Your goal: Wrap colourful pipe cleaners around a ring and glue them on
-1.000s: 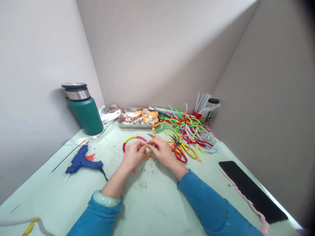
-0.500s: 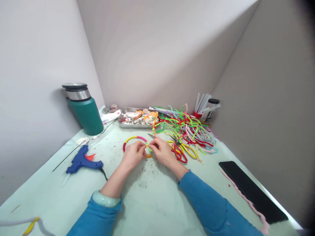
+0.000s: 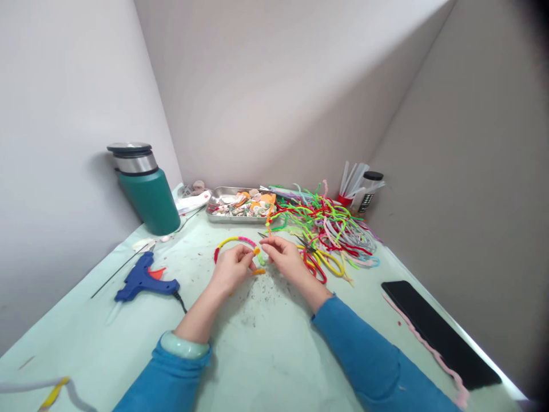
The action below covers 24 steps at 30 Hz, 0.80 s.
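My left hand (image 3: 234,266) is closed in a pinch, and a small orange piece of pipe cleaner (image 3: 257,251) sticks up from between thumb and forefinger. Around and behind those fingers curves a headband-like hoop wrapped in red, yellow, pink and green pipe cleaner (image 3: 231,240); its near part is hidden by the hand. Another orange bit (image 3: 258,272) shows just below the fingertips. My right hand (image 3: 283,257) is just to the right, its thumb and fingers slightly apart with nothing visible in them. Beside it lie scissors with red and yellow handles (image 3: 330,264).
A metal tray (image 3: 240,220) of small pieces and a tangled heap of pipe cleaners (image 3: 326,220) are at the back. At left stand a green bottle (image 3: 150,200) and a blue glue gun (image 3: 143,280). A black phone-like slab (image 3: 437,332) lies at right.
My right fingers have come away from the orange piece and drawn slightly right. The left hand keeps its pinch, and the orange end now shows above it.
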Available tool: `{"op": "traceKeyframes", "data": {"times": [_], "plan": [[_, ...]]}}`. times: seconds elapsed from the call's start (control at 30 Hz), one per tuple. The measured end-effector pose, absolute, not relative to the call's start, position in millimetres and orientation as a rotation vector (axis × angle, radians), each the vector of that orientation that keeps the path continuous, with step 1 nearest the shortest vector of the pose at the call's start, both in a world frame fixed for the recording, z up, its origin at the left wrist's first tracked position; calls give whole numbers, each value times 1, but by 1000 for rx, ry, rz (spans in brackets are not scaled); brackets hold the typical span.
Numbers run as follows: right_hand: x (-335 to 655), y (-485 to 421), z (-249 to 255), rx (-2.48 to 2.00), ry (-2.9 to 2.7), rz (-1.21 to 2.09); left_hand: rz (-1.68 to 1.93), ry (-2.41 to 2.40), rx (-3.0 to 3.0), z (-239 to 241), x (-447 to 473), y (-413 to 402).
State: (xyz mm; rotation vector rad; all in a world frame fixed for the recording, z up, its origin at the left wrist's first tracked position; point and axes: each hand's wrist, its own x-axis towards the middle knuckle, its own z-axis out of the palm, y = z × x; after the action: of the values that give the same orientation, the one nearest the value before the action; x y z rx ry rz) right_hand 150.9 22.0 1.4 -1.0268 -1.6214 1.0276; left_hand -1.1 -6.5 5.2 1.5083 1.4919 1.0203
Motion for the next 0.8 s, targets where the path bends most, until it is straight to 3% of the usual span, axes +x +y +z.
{"op": "traceKeyframes", "data": {"times": [0.17, 0.43, 0.8], "plan": [[155, 18, 5, -987, -1949, 613, 1011, 1585, 1767, 6, -2, -8], [154, 15, -2, -1024, -2109, 474, 1028, 1622, 1858, 7, -3, -10], [132, 13, -5, -1048, -1357, 1153, 1137, 1221, 1142, 5, 9, -8]]}}
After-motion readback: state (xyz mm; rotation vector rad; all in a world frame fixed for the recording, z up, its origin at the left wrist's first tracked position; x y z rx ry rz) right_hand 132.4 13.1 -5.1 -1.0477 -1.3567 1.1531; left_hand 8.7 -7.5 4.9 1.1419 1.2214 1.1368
